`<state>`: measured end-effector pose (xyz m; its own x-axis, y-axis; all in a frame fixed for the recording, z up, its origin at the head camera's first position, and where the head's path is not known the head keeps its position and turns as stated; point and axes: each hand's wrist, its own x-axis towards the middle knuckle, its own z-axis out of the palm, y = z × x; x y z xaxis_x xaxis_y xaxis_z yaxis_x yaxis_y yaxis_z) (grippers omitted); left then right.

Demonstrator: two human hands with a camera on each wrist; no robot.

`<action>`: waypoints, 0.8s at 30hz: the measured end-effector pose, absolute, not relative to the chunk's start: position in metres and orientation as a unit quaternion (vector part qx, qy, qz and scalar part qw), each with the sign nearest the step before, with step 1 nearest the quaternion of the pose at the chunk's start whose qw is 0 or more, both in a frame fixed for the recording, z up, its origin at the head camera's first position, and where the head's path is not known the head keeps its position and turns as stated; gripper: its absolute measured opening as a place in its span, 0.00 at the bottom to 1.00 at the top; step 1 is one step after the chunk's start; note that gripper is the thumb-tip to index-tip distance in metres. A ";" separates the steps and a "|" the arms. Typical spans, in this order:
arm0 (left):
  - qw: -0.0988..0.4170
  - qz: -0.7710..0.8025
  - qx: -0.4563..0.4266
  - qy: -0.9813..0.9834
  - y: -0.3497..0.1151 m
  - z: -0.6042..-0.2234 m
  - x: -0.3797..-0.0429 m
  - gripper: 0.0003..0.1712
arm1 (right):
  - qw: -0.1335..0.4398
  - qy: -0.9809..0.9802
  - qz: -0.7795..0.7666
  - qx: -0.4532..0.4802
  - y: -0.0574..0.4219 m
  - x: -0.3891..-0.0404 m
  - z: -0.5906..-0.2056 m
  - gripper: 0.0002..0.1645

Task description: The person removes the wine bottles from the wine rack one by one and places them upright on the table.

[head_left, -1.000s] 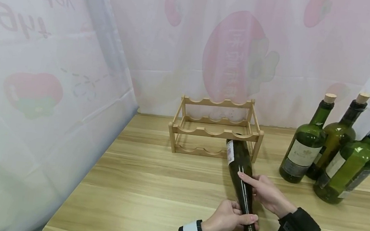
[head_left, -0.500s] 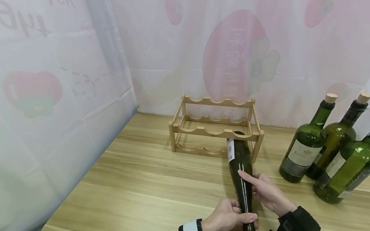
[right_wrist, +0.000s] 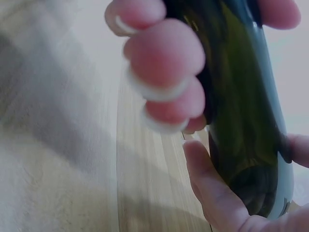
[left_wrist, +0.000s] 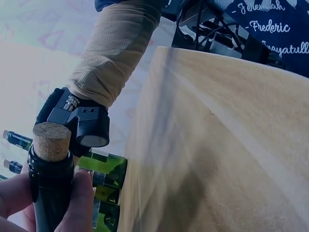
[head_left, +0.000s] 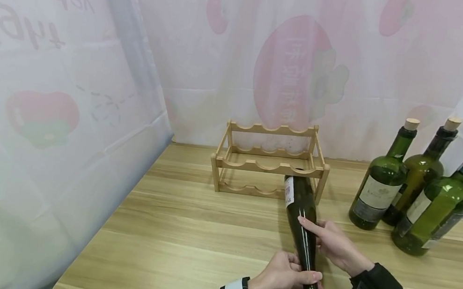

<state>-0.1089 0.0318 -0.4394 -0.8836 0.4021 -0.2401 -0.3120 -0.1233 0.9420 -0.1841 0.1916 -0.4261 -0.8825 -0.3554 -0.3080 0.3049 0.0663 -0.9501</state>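
A dark green wine bottle (head_left: 301,196) with a cork lies with its base end under the front top rail of a wooden wine rack (head_left: 250,166), at the right side of the lower tier. Its corked neck points toward me, and a white label shows on its left side. My left hand (head_left: 278,279) grips the neck just behind the cork (left_wrist: 51,141), thumb on top. Further up the body, my right hand (head_left: 337,247) holds the bottle from the right with its thumb over it. The rail hides part of the base.
Three corked green bottles stand upright on the right: one with a pale label (head_left: 379,193), one behind (head_left: 429,165), one nearest the edge (head_left: 440,213). A printed curtain (head_left: 206,66) hangs behind the wooden table (head_left: 170,241) and along its left side.
Both hands keep the same holds, and the bottle stays almost in place. The whole head view shifts only slightly.
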 end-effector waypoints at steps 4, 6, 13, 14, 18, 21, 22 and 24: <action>0.242 0.746 0.052 0.618 0.029 -0.436 -0.107 0.08 | 0.243 0.689 -0.683 -0.013 0.191 -0.181 -0.424 0.41; 0.249 0.747 0.061 0.613 0.027 -0.433 -0.106 0.08 | 0.245 0.687 -0.684 -0.012 0.192 -0.179 -0.423 0.41; 0.280 0.750 0.081 0.594 0.018 -0.420 -0.105 0.09 | 0.258 0.671 -0.695 -0.028 0.195 -0.174 -0.417 0.40; 0.282 0.751 0.083 0.592 0.016 -0.418 -0.104 0.09 | 0.260 0.667 -0.697 -0.029 0.195 -0.173 -0.416 0.40; 0.288 0.750 0.092 0.588 0.010 -0.411 -0.102 0.11 | 0.269 0.655 -0.705 -0.037 0.195 -0.170 -0.412 0.41; 0.292 0.748 0.102 0.587 0.006 -0.405 -0.101 0.12 | 0.272 0.650 -0.708 -0.043 0.194 -0.168 -0.409 0.40; 0.294 0.749 0.105 0.585 0.005 -0.403 -0.100 0.12 | 0.272 0.650 -0.709 -0.045 0.194 -0.167 -0.408 0.40; 0.300 0.749 0.109 0.580 0.003 -0.400 -0.100 0.12 | 0.271 0.649 -0.709 -0.047 0.193 -0.166 -0.407 0.41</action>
